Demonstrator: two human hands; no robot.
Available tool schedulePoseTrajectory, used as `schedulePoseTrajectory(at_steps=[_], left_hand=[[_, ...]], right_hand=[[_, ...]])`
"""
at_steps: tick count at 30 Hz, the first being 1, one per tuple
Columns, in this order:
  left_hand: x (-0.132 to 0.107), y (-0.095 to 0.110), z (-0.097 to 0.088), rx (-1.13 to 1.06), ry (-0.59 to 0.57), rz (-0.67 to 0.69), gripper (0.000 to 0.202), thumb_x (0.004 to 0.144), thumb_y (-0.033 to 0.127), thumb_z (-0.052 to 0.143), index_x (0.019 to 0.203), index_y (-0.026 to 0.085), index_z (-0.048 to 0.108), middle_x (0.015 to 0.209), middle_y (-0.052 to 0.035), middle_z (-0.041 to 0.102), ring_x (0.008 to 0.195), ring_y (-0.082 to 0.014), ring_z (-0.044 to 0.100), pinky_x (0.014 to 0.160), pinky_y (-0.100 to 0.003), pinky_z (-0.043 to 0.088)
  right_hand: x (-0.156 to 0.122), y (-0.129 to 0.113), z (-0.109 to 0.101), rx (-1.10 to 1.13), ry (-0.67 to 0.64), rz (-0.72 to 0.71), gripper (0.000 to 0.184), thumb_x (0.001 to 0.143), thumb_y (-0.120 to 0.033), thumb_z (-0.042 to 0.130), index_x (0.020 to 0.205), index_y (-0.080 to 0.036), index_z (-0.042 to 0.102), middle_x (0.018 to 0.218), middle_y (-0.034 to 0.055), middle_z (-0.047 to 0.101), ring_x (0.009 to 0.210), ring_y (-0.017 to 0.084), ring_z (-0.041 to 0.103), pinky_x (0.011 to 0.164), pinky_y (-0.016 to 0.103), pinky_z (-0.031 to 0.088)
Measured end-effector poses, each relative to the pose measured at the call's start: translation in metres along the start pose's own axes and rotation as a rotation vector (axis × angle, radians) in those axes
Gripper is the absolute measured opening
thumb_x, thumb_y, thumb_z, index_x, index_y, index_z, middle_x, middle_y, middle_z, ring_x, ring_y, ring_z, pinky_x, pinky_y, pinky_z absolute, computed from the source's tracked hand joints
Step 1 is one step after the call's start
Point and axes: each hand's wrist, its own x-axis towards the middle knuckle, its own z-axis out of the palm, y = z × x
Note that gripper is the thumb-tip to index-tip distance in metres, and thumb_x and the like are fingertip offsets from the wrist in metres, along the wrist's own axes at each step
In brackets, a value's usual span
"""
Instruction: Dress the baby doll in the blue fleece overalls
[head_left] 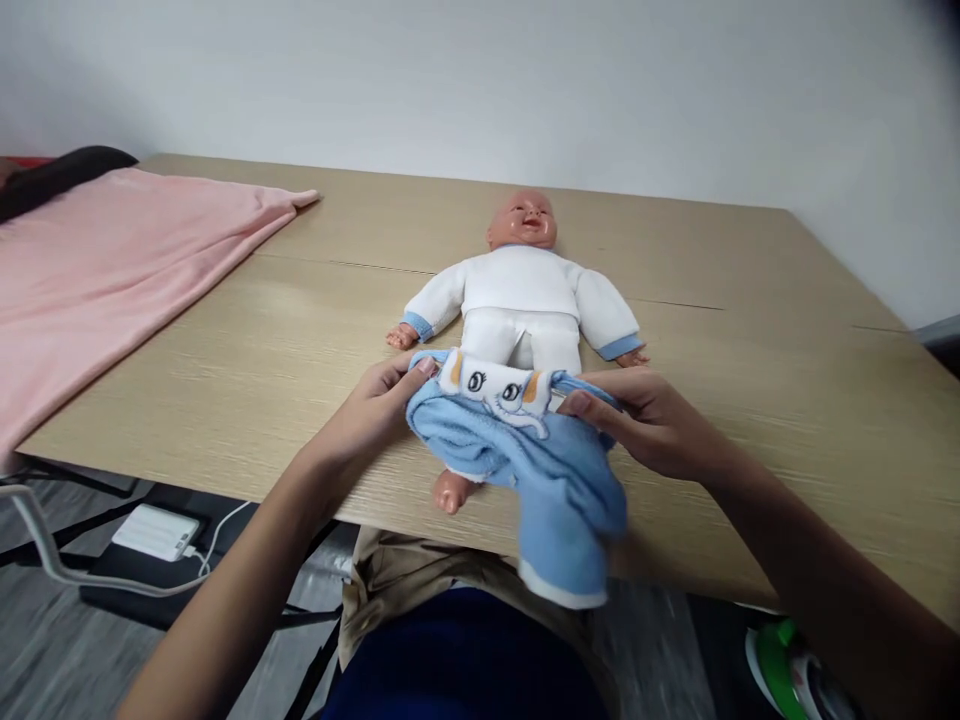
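Observation:
A baby doll [523,285] in white clothes with blue cuffs lies on its back on the wooden table [300,330], head toward the wall. Blue trousers [525,455] with an embroidered elephant face at the waistband cover its legs up to the thighs. My left hand [379,405] pinches the left side of the waistband. My right hand [649,420] grips the right side. One bare doll foot [450,492] sticks out of the left trouser leg; the other trouser leg hangs over the table's front edge.
A pink blanket [112,270] covers the table's left end, with a dark object [60,172] behind it. On the floor lie a white power adapter [155,532] with cables at left and a green and white item [787,665] at right.

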Motion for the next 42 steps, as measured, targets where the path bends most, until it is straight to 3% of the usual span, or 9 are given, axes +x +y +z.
schedulePoseTrajectory(at_steps=[6, 10, 16, 20, 23, 26, 32, 38, 42], left_hand=[[0.002, 0.006, 0.001, 0.321, -0.004, 0.209, 0.045, 0.109, 0.059, 0.069, 0.135, 0.023, 0.068, 0.137, -0.0101, 0.071, 0.126, -0.0275, 0.064, 0.115, -0.042, 0.048], [0.008, 0.037, 0.015, 0.559, -0.089, 0.343, 0.079, 0.092, 0.057, 0.091, 0.157, 0.027, 0.057, 0.163, -0.0136, 0.059, 0.152, -0.0361, 0.052, 0.129, -0.050, 0.039], [0.040, 0.067, 0.039, 0.395, -0.664, 0.256, 0.039, 0.094, 0.051, 0.089, 0.111, 0.019, 0.077, 0.096, -0.0016, 0.076, 0.089, -0.0225, 0.069, 0.082, -0.033, 0.056], [0.056, 0.060, 0.043, 0.290, -0.692, 0.295, 0.023, 0.101, 0.039, 0.082, 0.108, 0.019, 0.071, 0.101, -0.0011, 0.073, 0.091, -0.0187, 0.067, 0.082, -0.030, 0.055], [0.060, 0.056, 0.045, 0.220, -0.734, 0.240, 0.024, 0.103, 0.036, 0.077, 0.120, 0.019, 0.072, 0.111, -0.0047, 0.078, 0.103, -0.0234, 0.073, 0.092, -0.034, 0.061], [0.060, 0.057, 0.047, 0.138, -0.858, 0.119, 0.039, 0.098, 0.040, 0.085, 0.131, 0.022, 0.075, 0.119, -0.0071, 0.084, 0.111, -0.0280, 0.080, 0.096, -0.040, 0.067], [0.061, 0.060, 0.050, 0.165, -1.208, -0.168, 0.027, 0.089, 0.046, 0.096, 0.088, 0.023, 0.083, 0.086, -0.0069, 0.087, 0.082, -0.0307, 0.086, 0.080, -0.044, 0.074], [0.068, 0.061, 0.051, 0.266, -1.069, 0.173, 0.041, 0.086, 0.039, 0.097, 0.121, 0.023, 0.084, 0.116, -0.0084, 0.087, 0.108, -0.0318, 0.083, 0.094, -0.041, 0.071], [0.068, 0.056, 0.048, 0.166, -1.030, 0.134, 0.031, 0.103, 0.041, 0.080, 0.127, 0.021, 0.081, 0.118, -0.0086, 0.086, 0.114, -0.0293, 0.081, 0.104, -0.042, 0.068]], right_hand=[[-0.009, 0.002, -0.014, 0.053, -0.146, -0.085, 0.030, 0.106, -0.053, 0.076, 0.105, -0.022, 0.073, 0.090, -0.0005, 0.062, 0.082, 0.017, 0.059, 0.074, 0.029, 0.048], [-0.013, -0.006, -0.016, 0.062, -0.064, -0.078, 0.032, 0.111, -0.055, 0.068, 0.121, -0.026, 0.071, 0.096, 0.0015, 0.063, 0.083, 0.019, 0.059, 0.071, 0.029, 0.051], [-0.011, -0.022, -0.024, -0.048, -0.081, -0.018, 0.037, 0.110, -0.059, 0.067, 0.105, -0.023, 0.071, 0.085, -0.0004, 0.062, 0.073, 0.017, 0.056, 0.061, 0.026, 0.048], [-0.023, -0.027, -0.037, -0.078, -0.358, -0.026, 0.030, 0.102, -0.053, 0.080, 0.098, -0.023, 0.080, 0.090, 0.0009, 0.076, 0.083, 0.021, 0.071, 0.075, 0.030, 0.061], [-0.034, -0.023, -0.037, 0.019, -0.318, -0.078, 0.028, 0.102, -0.048, 0.081, 0.116, -0.024, 0.083, 0.113, 0.0041, 0.084, 0.106, 0.027, 0.078, 0.097, 0.038, 0.065], [-0.039, -0.017, -0.031, 0.131, -0.230, -0.005, 0.039, 0.111, -0.049, 0.068, 0.139, -0.024, 0.077, 0.120, 0.0055, 0.084, 0.109, 0.025, 0.079, 0.092, 0.035, 0.067], [-0.033, -0.021, -0.027, 0.041, -0.480, -0.029, 0.041, 0.101, -0.043, 0.083, 0.137, -0.024, 0.079, 0.130, 0.0057, 0.084, 0.125, 0.028, 0.078, 0.106, 0.038, 0.066], [-0.038, -0.035, -0.016, -0.040, -0.361, -0.230, 0.009, 0.098, -0.033, 0.087, 0.096, -0.026, 0.083, 0.116, 0.0050, 0.082, 0.108, 0.024, 0.078, 0.101, 0.039, 0.067], [-0.051, -0.028, -0.007, 0.181, -0.240, -0.045, 0.021, 0.110, -0.044, 0.071, 0.115, -0.026, 0.082, 0.106, 0.0032, 0.081, 0.105, 0.023, 0.077, 0.096, 0.036, 0.067]])
